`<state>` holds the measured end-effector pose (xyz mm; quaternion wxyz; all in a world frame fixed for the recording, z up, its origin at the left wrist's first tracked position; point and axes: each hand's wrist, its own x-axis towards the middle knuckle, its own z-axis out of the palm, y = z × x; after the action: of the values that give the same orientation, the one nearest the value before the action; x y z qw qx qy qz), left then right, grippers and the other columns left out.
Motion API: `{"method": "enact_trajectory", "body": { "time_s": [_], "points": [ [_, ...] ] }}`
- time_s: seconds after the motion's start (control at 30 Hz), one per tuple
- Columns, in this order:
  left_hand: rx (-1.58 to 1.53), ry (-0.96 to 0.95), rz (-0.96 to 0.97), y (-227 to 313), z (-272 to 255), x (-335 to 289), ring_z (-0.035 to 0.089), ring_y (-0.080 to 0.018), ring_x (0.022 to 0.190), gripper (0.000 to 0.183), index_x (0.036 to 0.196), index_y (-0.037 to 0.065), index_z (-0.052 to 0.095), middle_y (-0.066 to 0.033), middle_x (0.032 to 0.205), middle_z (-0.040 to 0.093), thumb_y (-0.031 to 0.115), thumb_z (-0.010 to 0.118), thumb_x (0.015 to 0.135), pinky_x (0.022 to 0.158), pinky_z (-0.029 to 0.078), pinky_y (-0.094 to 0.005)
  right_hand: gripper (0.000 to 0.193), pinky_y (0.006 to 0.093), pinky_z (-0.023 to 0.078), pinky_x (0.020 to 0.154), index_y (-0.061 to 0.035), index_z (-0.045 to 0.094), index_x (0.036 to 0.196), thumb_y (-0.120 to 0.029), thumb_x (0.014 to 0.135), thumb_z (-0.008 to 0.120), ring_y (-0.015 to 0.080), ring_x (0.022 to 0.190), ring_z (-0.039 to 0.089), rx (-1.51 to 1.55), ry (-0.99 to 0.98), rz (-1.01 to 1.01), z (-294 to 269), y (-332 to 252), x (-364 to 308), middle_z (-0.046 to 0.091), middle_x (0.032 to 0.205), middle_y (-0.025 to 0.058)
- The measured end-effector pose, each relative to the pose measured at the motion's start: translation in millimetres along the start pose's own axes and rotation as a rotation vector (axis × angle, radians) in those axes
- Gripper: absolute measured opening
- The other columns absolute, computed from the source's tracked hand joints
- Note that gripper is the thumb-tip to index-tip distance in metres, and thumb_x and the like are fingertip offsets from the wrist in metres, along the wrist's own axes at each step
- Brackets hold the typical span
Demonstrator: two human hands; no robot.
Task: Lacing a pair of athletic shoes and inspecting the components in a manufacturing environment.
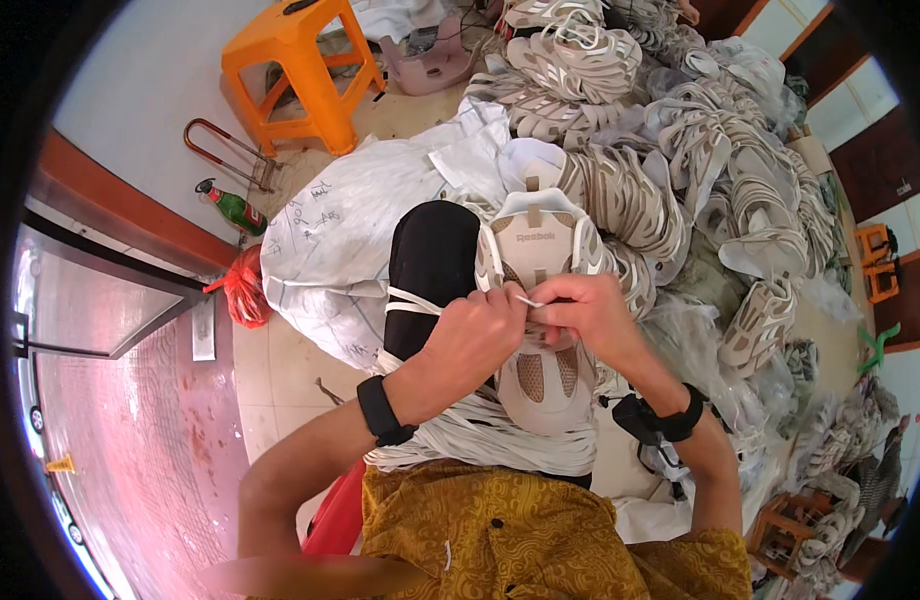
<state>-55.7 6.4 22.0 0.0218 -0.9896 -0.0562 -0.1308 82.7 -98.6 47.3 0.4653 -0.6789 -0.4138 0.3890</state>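
Note:
A beige and white shoe upper (545, 390) lies across my lap, its toe toward me and its tongue away. Both hands meet over its lace area. My left hand (485, 325) has its fingers closed in a pinch at the white shoelace (526, 300). From the other side, my right hand (585, 312) pinches the same lace between thumb and fingers. The fingers partly hide the eyelets. A thick bundle of loose white laces (480, 445) is spread over my thighs, with a strand looping over my black-clad knee (425, 265).
Heaps of similar shoe uppers (705, 150) fill the floor ahead and to the right, among clear plastic bags. A white woven sack (330, 260) lies to the left. Beyond it are an orange stool (290, 65), a green bottle (238, 210) and a red plastic bag (246, 290) by the doorway.

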Motion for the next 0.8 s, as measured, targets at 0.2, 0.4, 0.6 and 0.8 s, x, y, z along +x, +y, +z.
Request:
{"method": "enact_trajectory", "body": {
  "time_s": [0.2,0.4,0.6,0.8],
  "points": [
    [-0.280,-0.126,0.016,-12,-9,9,0.058,-0.0287,0.052,0.011,0.073,0.001,0.046,-0.0147,0.061,0.055,0.006,0.054,0.067,0.045,0.046,-0.0356,0.011,0.0211,0.043,0.055,0.0022,0.059,0.078,-0.008,0.073,0.060,0.0083,0.058,0.054,-0.355,0.473,-0.702,-58,30,41,0.057,0.064,0.0035],
    [-0.300,-0.159,-0.036,-13,-11,15,0.057,-0.0304,0.053,0.013,0.077,0.002,0.048,-0.0141,0.061,0.054,0.007,0.055,0.068,0.046,0.046,-0.0374,0.012,0.0182,0.033,0.050,0.0032,0.059,0.074,-0.008,0.074,0.060,0.0044,0.055,0.044,0.204,0.480,-0.273,-33,39,65,0.053,0.061,-0.0036],
    [-0.204,-0.046,0.087,-25,-24,25,0.055,-0.0264,0.051,0.011,0.075,0.003,0.046,-0.0102,0.058,0.052,0.005,0.054,0.067,0.044,0.045,-0.0342,0.012,0.0212,0.036,0.053,0.0026,0.060,0.075,-0.009,0.072,0.060,0.0087,0.056,0.049,0.147,0.699,-0.306,-17,29,53,0.055,0.061,0.0033],
    [0.115,-0.019,0.133,-3,0,23,0.056,-0.0159,0.048,0.012,0.072,0.006,0.045,-0.0048,0.056,0.050,0.006,0.055,0.066,0.039,0.044,-0.0252,0.011,0.0215,0.040,0.058,0.0034,0.061,0.078,-0.007,0.073,0.060,0.0078,0.061,0.050,-0.042,0.693,-0.363,-6,46,59,0.057,0.065,0.0022]
  ]
}}
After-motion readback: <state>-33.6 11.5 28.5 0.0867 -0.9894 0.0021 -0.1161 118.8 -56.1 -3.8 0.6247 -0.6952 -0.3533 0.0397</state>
